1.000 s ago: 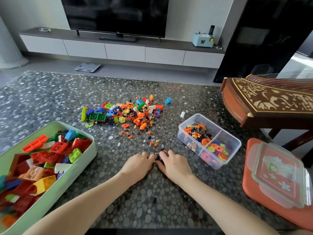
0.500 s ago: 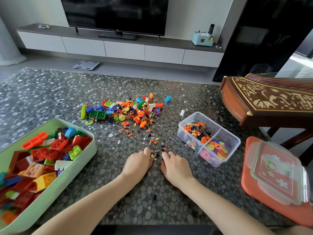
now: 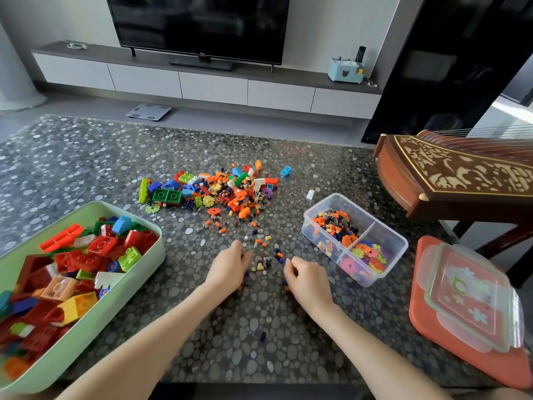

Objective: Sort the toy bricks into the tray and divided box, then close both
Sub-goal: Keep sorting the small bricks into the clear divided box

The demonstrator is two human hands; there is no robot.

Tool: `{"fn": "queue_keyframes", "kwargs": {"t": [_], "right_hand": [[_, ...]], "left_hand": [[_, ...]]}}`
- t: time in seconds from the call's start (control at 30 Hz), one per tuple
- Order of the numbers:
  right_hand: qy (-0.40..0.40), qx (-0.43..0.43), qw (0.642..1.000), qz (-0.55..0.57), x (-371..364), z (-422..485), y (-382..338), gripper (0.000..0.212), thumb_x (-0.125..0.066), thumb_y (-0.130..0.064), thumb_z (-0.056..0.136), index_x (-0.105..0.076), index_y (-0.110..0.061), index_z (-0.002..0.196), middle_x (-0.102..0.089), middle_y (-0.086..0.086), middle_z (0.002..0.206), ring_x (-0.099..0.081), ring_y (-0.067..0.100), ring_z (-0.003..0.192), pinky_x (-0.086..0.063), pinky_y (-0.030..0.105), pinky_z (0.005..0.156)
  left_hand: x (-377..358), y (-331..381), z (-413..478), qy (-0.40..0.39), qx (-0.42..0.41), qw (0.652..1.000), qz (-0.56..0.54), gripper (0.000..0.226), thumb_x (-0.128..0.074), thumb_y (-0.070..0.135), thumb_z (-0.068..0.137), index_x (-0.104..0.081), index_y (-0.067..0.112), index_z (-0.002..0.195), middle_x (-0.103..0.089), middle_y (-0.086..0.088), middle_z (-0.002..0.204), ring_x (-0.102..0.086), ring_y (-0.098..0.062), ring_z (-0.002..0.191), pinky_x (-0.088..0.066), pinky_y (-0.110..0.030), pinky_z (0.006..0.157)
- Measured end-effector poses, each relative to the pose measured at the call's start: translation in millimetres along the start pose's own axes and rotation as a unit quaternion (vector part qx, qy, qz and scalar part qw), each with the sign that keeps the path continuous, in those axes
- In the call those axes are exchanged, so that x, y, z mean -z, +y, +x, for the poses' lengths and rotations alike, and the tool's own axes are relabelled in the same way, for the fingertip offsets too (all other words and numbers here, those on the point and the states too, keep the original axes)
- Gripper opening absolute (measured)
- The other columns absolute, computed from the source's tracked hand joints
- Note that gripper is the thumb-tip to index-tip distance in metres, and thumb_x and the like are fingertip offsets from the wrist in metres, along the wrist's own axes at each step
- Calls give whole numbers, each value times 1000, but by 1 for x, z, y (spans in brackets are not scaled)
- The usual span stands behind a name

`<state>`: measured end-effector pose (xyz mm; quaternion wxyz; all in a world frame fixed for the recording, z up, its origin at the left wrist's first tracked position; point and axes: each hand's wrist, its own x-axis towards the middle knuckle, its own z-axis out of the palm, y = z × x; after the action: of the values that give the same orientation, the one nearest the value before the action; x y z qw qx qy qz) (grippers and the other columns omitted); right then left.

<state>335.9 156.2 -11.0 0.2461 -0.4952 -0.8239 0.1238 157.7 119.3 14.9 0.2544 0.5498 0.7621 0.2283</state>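
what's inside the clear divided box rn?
In the clear divided box: tiny orange and dark bricks in the left compartment, flower-shaped discs in the near one. Pieces under each heap are covered.

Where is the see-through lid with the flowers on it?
The clear lid lies at the far right of the head view, on top of the orange lid, just right of the divided box and nearer you than the wooden instrument.
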Motion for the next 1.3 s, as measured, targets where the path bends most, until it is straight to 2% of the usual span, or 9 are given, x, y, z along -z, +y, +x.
{"fn": "queue_keyframes", "kwargs": {"t": [0.1, 0.27, 0.37, 0.6, 0.87, 1.0, 1.1, 1.17, 1.3], "right_hand": [[32, -162, 965, 204, 18, 13, -7, 44, -49, -18, 95, -31, -14, 54, -29, -3, 47, -25, 9, 43, -18, 25, 46], [118, -393, 808, 424, 79, 63, 10, 29, -42, -14, 87, -38, -11, 58, -32, 0, 46, -28, 14, 38, -23, 24, 42], [143, -404, 845, 319, 94, 100, 44, 38, -41, -31, 90, -46, -13, 56, -51, 9, 63, -47, 23, 56, -44, 37, 56], [-99, -450, 838, 292, 103, 118, 72, 65, -31, -61, 94, -57, -4, 109, -55, 11, 96, -64, 34, 92, -57, 46, 76], [73, -258, 929, 253, 113, 42, 38, 38, -40, -36, 99, -67, -9, 94, -71, 2, 87, -68, 16, 79, -58, 42, 72], [-38, -113, 980, 157, 63, -50, 12, 55, -45, -57, 90, -57, -17, 126, -54, -11, 129, -50, 7, 124, -39, 20, 103], [-103, -97, 989, 40, 20, -71, 8, 106, 5, -85, 72, -7, -16, 151, 2, -11, 153, 6, 3, 142, 6, 13, 111], [-90, -120, 989, -13, 2, -56, 1, 111, 26, -79, 66, 0, -12, 151, 6, 0, 157, 7, 10, 145, 13, 19, 111], [-61, -158, 985, 19, -18, 0, -12, 103, 19, -70, 75, -11, -6, 150, -10, 10, 158, -4, 16, 147, 9, 26, 114]], "left_hand": [[14, 13, 14, -34, 124, 977, -172, 28, -40, 36, 99, -47, 9, 97, -49, -3, 72, -44, -16, 56, -36, -27, 51], [11, 81, 43, -114, 130, 914, -366, 27, -45, 33, 98, -43, 11, 83, -33, -1, 60, -25, -13, 45, -21, -21, 41], [-6, 137, 67, -135, 66, 940, -308, 29, -47, 31, 97, -42, 11, 77, -34, -2, 56, -28, -15, 42, -23, -18, 39], [-17, 163, 90, -161, 44, 961, -221, 17, -46, 18, 96, -56, 9, 87, -60, -7, 73, -56, -12, 48, -33, -17, 38], [14, 70, 58, 47, -79, 996, -20, 35, -42, 31, 99, -69, 9, 97, -70, -8, 94, -60, -18, 73, -45, -28, 64], [3, -3, 35, 20, -130, 982, 136, 44, -28, 41, 101, -46, 28, 138, -32, 5, 151, -24, -19, 142, -21, -30, 113], [-16, -21, 23, -48, -137, 969, 201, 84, 17, 69, 80, -12, 34, 149, -2, 10, 157, 5, -18, 146, 6, -31, 116], [-25, -24, 15, -42, -173, 963, 203, 106, 33, 73, 64, -10, 29, 150, -1, 13, 156, 5, -15, 146, 12, -27, 114], [-26, -26, -2, -50, -223, 970, 84, 72, -3, 60, 91, -32, 22, 146, -22, 17, 150, -6, -5, 143, 4, -19, 116]]}}
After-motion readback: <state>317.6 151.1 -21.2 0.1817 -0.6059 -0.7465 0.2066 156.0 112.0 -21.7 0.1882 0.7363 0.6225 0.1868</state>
